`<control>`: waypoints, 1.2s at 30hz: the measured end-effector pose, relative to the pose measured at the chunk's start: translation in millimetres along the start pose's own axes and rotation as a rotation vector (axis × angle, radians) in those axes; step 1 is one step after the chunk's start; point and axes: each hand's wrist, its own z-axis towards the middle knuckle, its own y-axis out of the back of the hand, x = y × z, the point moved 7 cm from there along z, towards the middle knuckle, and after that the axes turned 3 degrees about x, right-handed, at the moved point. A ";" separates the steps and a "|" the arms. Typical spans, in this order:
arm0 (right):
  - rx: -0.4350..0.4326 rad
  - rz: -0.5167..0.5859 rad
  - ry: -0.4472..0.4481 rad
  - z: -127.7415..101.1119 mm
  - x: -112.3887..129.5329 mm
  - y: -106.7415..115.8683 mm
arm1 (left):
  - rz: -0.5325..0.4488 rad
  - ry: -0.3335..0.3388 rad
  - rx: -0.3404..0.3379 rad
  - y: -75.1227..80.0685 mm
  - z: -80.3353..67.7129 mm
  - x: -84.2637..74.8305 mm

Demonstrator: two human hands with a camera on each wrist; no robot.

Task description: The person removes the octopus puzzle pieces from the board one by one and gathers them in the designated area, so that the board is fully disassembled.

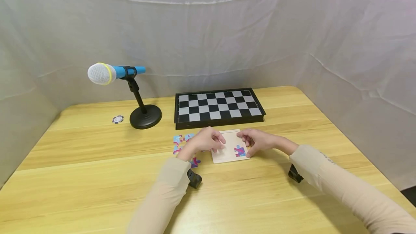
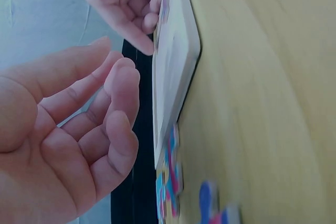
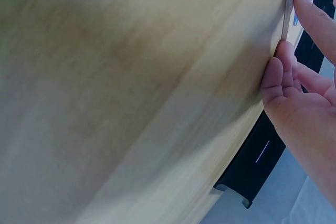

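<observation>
A pale square puzzle tray (image 1: 229,142) lies on the table, one pink, purple and blue jigsaw piece (image 1: 240,151) in its near right corner. My left hand (image 1: 207,141) hovers over the tray's left side with fingers loosely bent; in the left wrist view no piece shows between its thumb and fingers. At the tray's right side, my right hand (image 1: 258,141) rests with thumb by the near corner and index finger at the far part. Its other fingers bend beside the edge. Loose jigsaw pieces (image 1: 177,139) lie left of the tray, partly hidden by my left hand and wrist.
Behind the tray sits a black-framed checkered board (image 1: 219,105). Farther left stand a blue toy microphone (image 1: 113,73) on a round black base (image 1: 146,117) and a poker chip (image 1: 118,119). Pale cloth (image 1: 208,39) hangs around the wooden table (image 1: 97,190).
</observation>
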 end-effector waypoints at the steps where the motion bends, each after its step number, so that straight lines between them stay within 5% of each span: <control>1: 0.001 -0.001 -0.001 0.2 0.0 -0.1 | -0.002 -0.002 0.006 -1.6 1.7 -0.9; 15: 0.002 -0.003 0.022 -1.5 1.5 -0.4 | 0.046 0.004 0.089 -21.0 20.4 -10.9; 36: -0.001 -0.004 0.056 0.1 0.5 0.3 | 0.076 0.108 0.124 -30.0 33.0 -7.8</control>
